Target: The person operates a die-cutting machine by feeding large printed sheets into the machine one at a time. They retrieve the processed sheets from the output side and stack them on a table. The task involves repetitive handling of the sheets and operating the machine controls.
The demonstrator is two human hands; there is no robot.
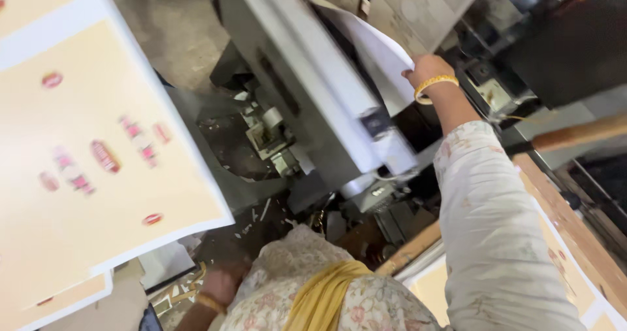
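My right hand (428, 69), with a yellow bangle on the wrist, reaches forward and grips the near edge of a white sheet (379, 47) that curves up into a grey machine (307, 89). My left hand (219, 284), also wearing a bangle, hangs low near the bottom edge, just below the corner of a large cream sheet printed with red labels (98, 148). That sheet fills the left of the view, close to the camera. Blur hides whether the left hand touches it.
More cream printed sheets (575, 265) lie on a wooden table (588, 239) at the right. A dark machine part (568, 37) stands at the top right. Greasy metal parts (268, 135) and paper scraps sit under the grey machine. A second printed sheet (59, 301) lies at the lower left.
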